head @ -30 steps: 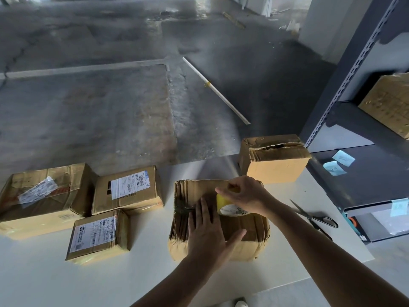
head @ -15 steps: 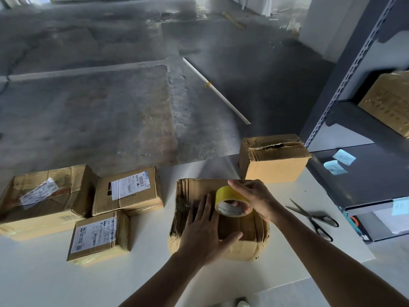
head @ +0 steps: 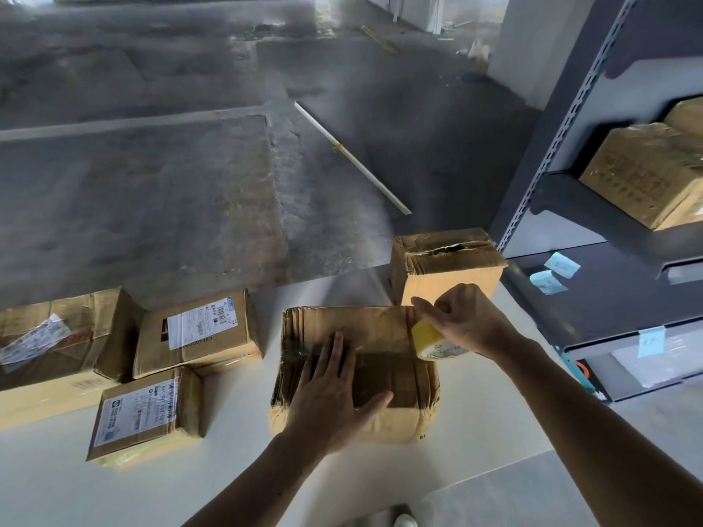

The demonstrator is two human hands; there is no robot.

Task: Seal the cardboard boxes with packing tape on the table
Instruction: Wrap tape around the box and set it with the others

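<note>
pressing left hand (head: 331, 397) flat on crumpled, likely soft box (head: 380, 329) near worktop's (head: 228, 469) front edge. gripping light-looking tape roll (head: 426, 334) by its rim in right hand (head: 466, 321).

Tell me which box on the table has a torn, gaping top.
The far-right box beside the shelving, just behind the right hand. Its top seam is ripped and gapes open; none of the others shows that.

middle-left box (head: 198, 334): upside-down "…001463" | shipping labels (head: 135, 410): too small
</note>
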